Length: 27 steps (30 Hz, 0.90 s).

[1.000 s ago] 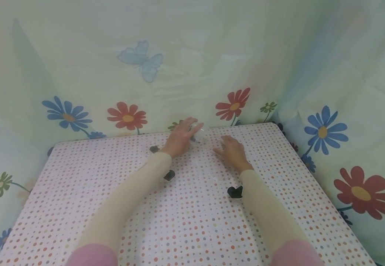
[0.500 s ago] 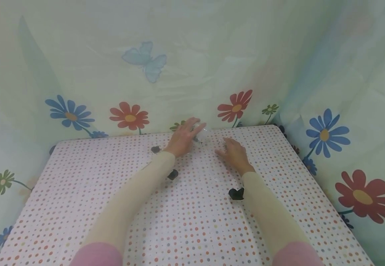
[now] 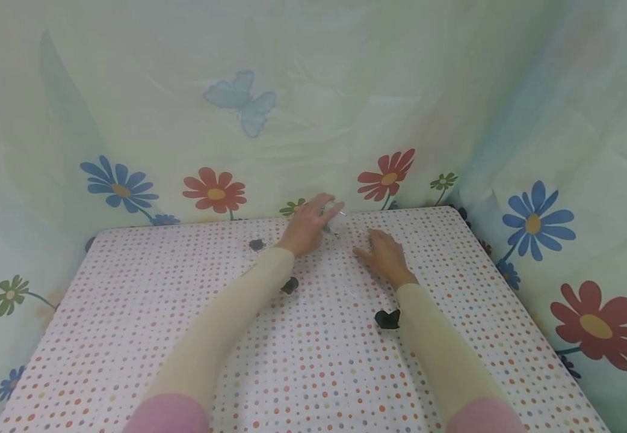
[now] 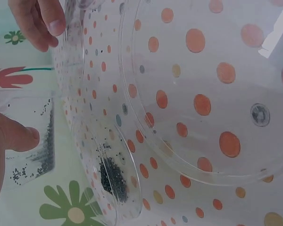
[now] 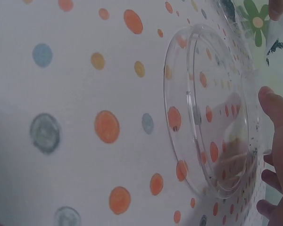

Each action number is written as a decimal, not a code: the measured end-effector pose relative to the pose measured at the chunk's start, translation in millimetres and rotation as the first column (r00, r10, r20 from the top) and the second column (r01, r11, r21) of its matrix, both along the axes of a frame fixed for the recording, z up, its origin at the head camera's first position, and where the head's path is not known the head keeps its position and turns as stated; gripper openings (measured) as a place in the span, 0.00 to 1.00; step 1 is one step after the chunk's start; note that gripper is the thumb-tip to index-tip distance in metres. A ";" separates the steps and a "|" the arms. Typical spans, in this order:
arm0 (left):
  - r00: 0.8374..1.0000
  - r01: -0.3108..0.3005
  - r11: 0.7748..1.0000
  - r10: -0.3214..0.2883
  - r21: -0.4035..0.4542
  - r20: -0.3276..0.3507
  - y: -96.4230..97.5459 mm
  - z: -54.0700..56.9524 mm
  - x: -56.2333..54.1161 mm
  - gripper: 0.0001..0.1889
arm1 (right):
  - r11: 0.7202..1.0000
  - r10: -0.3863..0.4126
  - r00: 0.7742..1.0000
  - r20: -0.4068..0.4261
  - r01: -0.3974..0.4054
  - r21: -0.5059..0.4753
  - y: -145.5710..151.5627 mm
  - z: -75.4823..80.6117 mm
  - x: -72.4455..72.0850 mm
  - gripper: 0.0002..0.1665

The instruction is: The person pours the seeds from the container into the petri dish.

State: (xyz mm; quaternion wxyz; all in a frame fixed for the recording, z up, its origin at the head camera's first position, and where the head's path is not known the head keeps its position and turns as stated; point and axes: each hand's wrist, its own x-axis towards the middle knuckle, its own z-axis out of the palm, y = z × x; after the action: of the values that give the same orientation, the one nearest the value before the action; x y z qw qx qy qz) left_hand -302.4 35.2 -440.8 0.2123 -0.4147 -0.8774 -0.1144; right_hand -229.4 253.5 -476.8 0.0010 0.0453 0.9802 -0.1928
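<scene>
A: And we've got the left grip clamped on the clear container, dark grains inside, close to the worktop's far edge!
B: Our right grip has thumb and fingers apart, just beyond a clear dish; we can't tell if they touch anything.
A: How do we play it?
B: Looks like pouring. We'd tip slowly and low, away from that dark pile.
</scene>
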 end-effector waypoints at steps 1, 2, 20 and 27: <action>1.000 -0.004 1.000 0.004 -0.003 0.004 0.7 0.0 0.1 0.42 | 1.000 0.002 1.000 0.002 -0.002 -0.003 0.4 0.1 0.3 0.45; 1.000 -0.005 1.000 0.005 -0.003 0.007 1.3 0.1 0.3 0.42 | 1.000 0.003 1.000 0.005 -0.003 -0.010 1.1 -0.1 0.6 0.45; 1.000 -0.025 0.999 0.025 -0.030 0.015 14.3 -4.8 -2.0 0.42 | 0.996 0.005 0.998 0.057 0.001 -0.091 5.7 -3.1 3.7 0.46; 0.999 -0.032 0.998 0.032 -0.048 0.012 20.0 -3.7 -2.3 0.43 | 0.994 0.005 0.998 0.059 0.001 -0.106 6.4 -2.1 4.3 0.47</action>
State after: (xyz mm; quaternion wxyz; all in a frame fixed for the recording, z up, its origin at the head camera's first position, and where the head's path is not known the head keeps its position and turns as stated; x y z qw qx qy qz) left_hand -304.8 55.2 -444.4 0.1985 -0.4048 -0.8878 -0.0926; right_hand -225.1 260.0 -478.8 0.0326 0.0498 0.9682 -0.2430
